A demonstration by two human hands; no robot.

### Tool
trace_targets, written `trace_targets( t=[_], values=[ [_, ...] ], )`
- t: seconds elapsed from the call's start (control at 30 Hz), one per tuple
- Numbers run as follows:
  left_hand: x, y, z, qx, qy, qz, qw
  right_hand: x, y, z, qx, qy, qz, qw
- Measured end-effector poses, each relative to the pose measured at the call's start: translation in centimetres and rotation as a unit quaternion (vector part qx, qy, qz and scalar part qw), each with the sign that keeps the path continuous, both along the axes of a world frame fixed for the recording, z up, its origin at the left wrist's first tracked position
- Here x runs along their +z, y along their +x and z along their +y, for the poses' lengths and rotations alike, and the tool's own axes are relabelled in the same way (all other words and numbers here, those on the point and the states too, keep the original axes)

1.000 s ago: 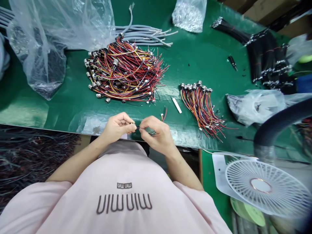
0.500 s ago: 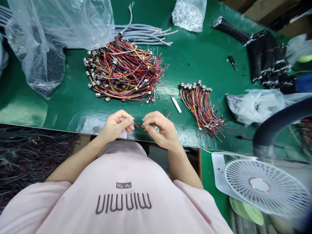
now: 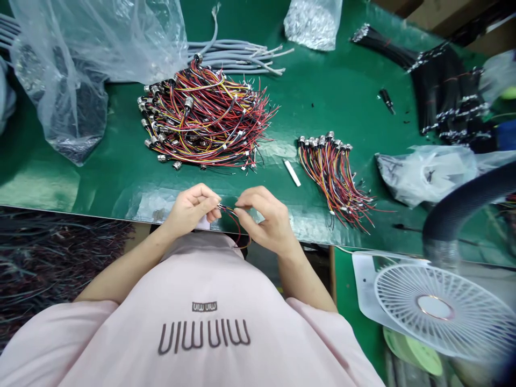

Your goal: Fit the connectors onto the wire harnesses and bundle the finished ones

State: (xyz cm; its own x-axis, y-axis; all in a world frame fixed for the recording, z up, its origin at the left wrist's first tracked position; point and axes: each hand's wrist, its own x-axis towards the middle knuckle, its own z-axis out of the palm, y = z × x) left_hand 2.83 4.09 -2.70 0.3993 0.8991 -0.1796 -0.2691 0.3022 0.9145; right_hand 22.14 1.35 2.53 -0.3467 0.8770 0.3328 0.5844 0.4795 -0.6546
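Between my hands, at the near edge of the green table, is a wired connector (image 3: 228, 209) with thin red and dark wires. My left hand (image 3: 196, 207) pinches its metal end between thumb and fingers. The thumb and forefinger of my right hand (image 3: 264, 215) close on the wires just to the right, and a loop of red and brownish wire hangs below them. Beyond my hands lies a big pile of wired connectors (image 3: 205, 118) with red, yellow, black and white leads. A smaller bundle of wired connectors (image 3: 332, 177) rests to the right.
A white stick (image 3: 292, 173) lies left of the small bundle. Clear plastic bags (image 3: 80, 107) and grey cables (image 3: 237, 56) are at the back left. Black cable bundles (image 3: 439, 86) lie at the far right. A white fan (image 3: 435, 306) stands near right, beside a thick black hose (image 3: 463, 204).
The wires that stuck out beyond my right fingers now hang in a loop below them. Both hands stay nearly in place, and my right fingers have shifted slightly along the wires.
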Motion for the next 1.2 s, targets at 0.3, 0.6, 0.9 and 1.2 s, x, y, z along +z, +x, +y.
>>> trace_targets(
  t=[0.3, 0.6, 0.9, 1.2],
  values=[
    [-0.2, -0.1, 0.0, -0.01, 0.0, 0.01, 1.0, -0.2, -0.6, 0.4, 0.02, -0.037, 0.018, 0.999],
    [0.2, 0.0, 0.0, -0.014, 0.014, 0.016, 1.0, -0.5, -1.1, 0.3, 0.018, -0.034, 0.005, 0.999],
    [-0.1, 0.1, 0.1, 0.009, -0.003, 0.014, 1.0, 0.5, -0.3, 0.1, 0.033, -0.001, 0.021, 0.999],
    [0.1, 0.2, 0.1, 0.007, -0.014, 0.003, 1.0, -0.4, -0.1, -0.5, -0.011, 0.019, -0.076, 0.997]
  ],
)
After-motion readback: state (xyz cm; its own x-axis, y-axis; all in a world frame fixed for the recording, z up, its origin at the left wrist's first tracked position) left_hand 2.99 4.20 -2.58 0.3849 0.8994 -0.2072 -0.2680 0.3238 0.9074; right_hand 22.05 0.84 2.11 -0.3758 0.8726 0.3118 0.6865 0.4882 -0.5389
